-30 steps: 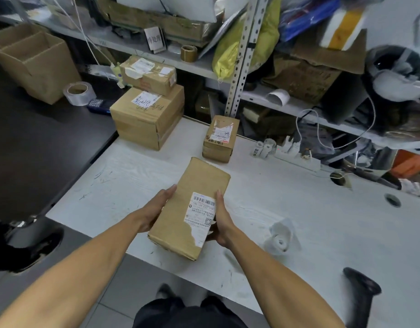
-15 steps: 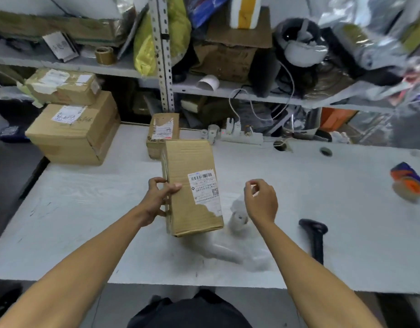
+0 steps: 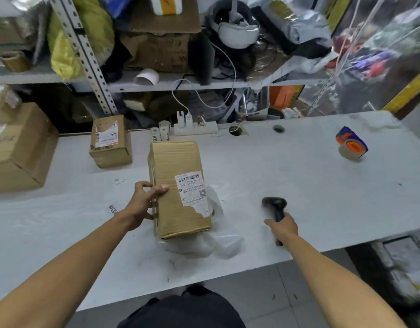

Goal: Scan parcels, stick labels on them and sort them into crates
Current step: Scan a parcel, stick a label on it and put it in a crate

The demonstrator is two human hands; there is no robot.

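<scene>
Parcel (image 3: 180, 190) now stands mid-worktop (image 3: 298, 185), left hand (image 3: 142, 202) fingers curled round its edge; right hand (image 3: 281, 227), empty a moment ago, grips the scanner (image 3: 275, 207), label scan likely next

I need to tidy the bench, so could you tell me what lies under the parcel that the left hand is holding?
Crumpled clear plastic wrap spreads from beneath the parcel, gripped by the left hand. How far the wrap runs underneath is hidden.
</scene>
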